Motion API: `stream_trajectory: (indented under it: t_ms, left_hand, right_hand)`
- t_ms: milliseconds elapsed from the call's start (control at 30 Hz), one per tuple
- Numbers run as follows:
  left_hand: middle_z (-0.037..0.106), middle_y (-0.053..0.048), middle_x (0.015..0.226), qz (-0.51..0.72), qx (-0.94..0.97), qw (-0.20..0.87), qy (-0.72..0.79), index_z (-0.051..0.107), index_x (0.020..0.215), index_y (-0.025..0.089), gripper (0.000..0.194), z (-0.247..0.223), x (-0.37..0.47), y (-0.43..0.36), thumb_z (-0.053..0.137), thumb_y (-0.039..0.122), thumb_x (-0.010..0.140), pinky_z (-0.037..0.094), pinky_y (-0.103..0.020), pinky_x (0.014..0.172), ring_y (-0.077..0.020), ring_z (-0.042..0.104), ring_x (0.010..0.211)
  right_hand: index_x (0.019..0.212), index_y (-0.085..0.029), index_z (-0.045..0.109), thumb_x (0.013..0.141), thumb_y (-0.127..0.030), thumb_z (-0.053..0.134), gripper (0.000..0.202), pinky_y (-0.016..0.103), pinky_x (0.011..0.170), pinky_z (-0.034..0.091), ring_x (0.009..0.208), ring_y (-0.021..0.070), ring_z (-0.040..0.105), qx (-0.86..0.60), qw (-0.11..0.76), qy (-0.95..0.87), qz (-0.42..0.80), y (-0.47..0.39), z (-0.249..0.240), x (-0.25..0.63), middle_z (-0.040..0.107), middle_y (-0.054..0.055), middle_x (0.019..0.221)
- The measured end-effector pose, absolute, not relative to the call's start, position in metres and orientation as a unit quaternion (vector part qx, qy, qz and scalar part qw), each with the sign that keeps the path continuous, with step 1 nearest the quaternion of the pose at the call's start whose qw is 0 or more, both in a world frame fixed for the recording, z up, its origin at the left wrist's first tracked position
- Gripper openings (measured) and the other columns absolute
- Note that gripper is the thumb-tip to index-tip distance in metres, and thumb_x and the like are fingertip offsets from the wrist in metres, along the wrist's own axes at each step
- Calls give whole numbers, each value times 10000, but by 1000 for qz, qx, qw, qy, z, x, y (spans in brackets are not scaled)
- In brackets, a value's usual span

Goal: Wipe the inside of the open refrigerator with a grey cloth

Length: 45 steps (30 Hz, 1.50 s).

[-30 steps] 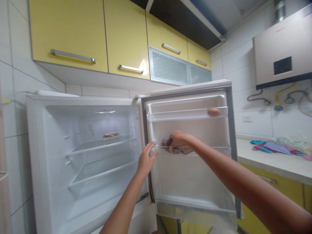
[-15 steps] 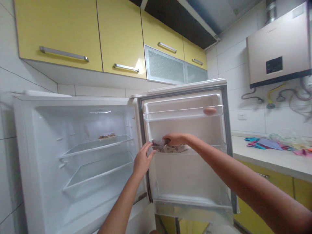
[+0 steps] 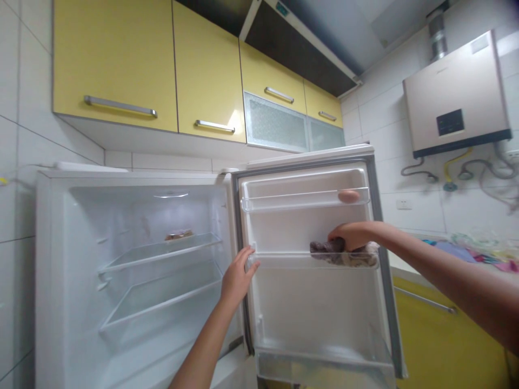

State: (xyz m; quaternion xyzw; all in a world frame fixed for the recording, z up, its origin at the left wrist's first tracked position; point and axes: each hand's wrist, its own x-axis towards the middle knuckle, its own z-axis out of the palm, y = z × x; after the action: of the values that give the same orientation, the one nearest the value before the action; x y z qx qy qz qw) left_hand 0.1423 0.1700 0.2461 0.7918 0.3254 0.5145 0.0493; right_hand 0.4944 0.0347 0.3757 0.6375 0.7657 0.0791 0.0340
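Note:
An open fridge door (image 3: 308, 302) carries clear shelves on its inner side. My left hand (image 3: 237, 275) grips the left end of the middle door shelf (image 3: 284, 261), its fingers over the rim and the thumb in front. At the right end of that same shelf, my right hand (image 3: 351, 236) is closed on a bunched dark brown cloth (image 3: 324, 248). Part of the cloth, with a lighter patterned stretch, lies down inside the shelf behind the clear front. My right fingertips are hidden in its folds.
An egg (image 3: 348, 196) sits in the top door shelf. Inside the fridge, a small brown item (image 3: 179, 234) rests on the upper glass shelf (image 3: 162, 254). Yellow cabinets (image 3: 208, 70) hang above. Coloured cloths and clear plastic (image 3: 466, 251) lie on the right counter.
My right hand has slid the cloth from the left part of the middle door shelf to its right end. My left hand stays at the left end. The view has shifted slightly.

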Motion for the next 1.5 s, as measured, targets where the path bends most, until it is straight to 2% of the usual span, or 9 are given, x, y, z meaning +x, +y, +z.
stream_trajectory:
  t_ms: [167, 300, 367, 500, 633, 900, 1067, 1300, 1500]
  left_hand:
    - [620, -85, 1419, 527, 787, 46, 317, 650, 1207, 269, 343, 244, 142, 173, 603, 405, 895, 409, -475, 1166, -236, 564, 1332]
    - [618, -87, 1421, 530, 784, 56, 317, 656, 1205, 266, 346, 244, 142, 174, 613, 400, 889, 414, -479, 1164, -239, 565, 1332]
    - [617, -98, 1420, 529, 784, 61, 320, 656, 1207, 253, 348, 244, 142, 174, 608, 386, 889, 408, -481, 1169, -241, 561, 1337]
    - [617, -101, 1419, 531, 783, 61, 318, 653, 1216, 252, 348, 243, 142, 175, 606, 348, 884, 405, -492, 1170, -243, 560, 1338]
    - [621, -95, 1413, 540, 779, 64, 313, 662, 1202, 264, 338, 241, 143, 177, 609, 349, 879, 416, -500, 1160, -245, 569, 1327]
    - [611, -107, 1424, 541, 778, 84, 309, 669, 1175, 261, 325, 242, 142, 175, 610, 389, 882, 396, -518, 1170, -259, 555, 1342]
    - [618, -110, 1410, 538, 782, 84, 303, 662, 1149, 256, 285, 242, 145, 177, 602, 320, 878, 431, -513, 1141, -256, 571, 1323]
    - [651, -103, 1361, 542, 785, 54, 294, 670, 1084, 254, 228, 241, 148, 180, 608, 306, 871, 416, -504, 1159, -254, 593, 1298]
    - [704, -93, 1259, 540, 790, 35, 287, 664, 1094, 253, 245, 243, 144, 183, 596, 335, 872, 474, -492, 1097, -258, 644, 1218]
  right_hand:
    - [1113, -232, 681, 778, -173, 526, 374, 337, 692, 434, 913, 307, 700, 675, -54, 706, 208, 25, 359, 467, 737, 144, 1050]
    - [1278, -289, 607, 875, -213, 499, 424, 309, 730, 490, 1030, 250, 693, 617, -247, 650, 369, 8, 338, 442, 699, 78, 1262]
    - [1324, -285, 588, 903, -198, 502, 438, 299, 836, 512, 1130, 220, 660, 532, -342, 613, 473, -2, 329, 434, 677, 60, 1315]
    - [1393, -337, 538, 880, -207, 612, 534, 355, 1047, 469, 1189, 221, 621, 404, -424, 533, 611, -18, 319, 426, 678, 40, 1306]
    - [1430, -386, 480, 847, -201, 677, 642, 414, 1090, 445, 1195, 236, 601, 354, -459, 479, 660, -16, 321, 427, 688, 36, 1252]
    - [1496, -190, 397, 940, -295, 535, 582, 578, 1203, 231, 1445, 338, 369, 481, -397, 515, 588, 54, 337, 398, 468, 162, 1532]
    - [1555, -190, 304, 949, -290, 486, 640, 621, 1222, 108, 1526, 349, 207, 476, -349, 608, 531, 85, 350, 361, 284, 156, 1645]
    - [1544, -213, 325, 904, -323, 555, 689, 586, 1248, 82, 1547, 314, 162, 381, -285, 742, 473, 108, 385, 306, 232, 118, 1670]
    - [1510, -195, 387, 854, -422, 636, 737, 608, 1236, 129, 1534, 329, 198, 335, -228, 790, 460, 115, 404, 283, 315, 134, 1637]
